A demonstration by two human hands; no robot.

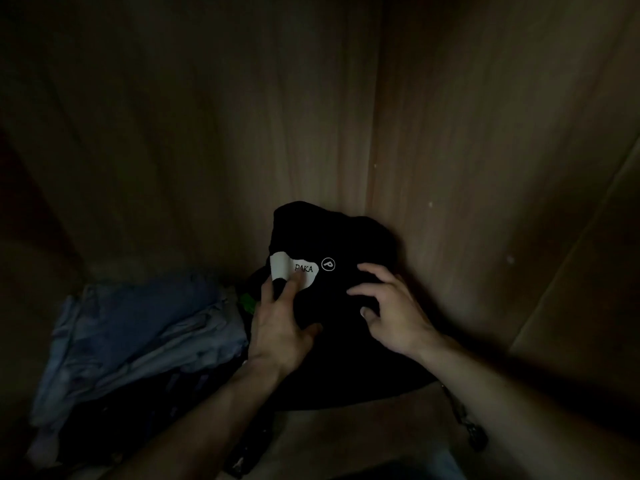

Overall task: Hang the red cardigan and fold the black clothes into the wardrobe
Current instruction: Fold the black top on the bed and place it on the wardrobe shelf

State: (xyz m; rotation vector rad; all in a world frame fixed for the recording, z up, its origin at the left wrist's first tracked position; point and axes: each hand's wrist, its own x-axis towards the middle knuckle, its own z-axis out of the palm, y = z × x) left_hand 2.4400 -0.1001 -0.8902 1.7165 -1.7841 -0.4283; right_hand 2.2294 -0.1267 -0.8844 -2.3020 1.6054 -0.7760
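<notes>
Stowing step: the folded black garment [332, 233] sits in the wardrobe corner [372, 161]. The left hand [280, 320] presses flat on its white print [306, 271]; the right hand [391, 313] spreads loose on top, gripping nothing. Next, probably: square it off, clear of the blue clothes [138, 323] left of that corner.

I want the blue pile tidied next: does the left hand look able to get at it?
Probably yes. The left hand rests on the black clothes; the blue pile lies open just to its left, nothing covering it.
</notes>
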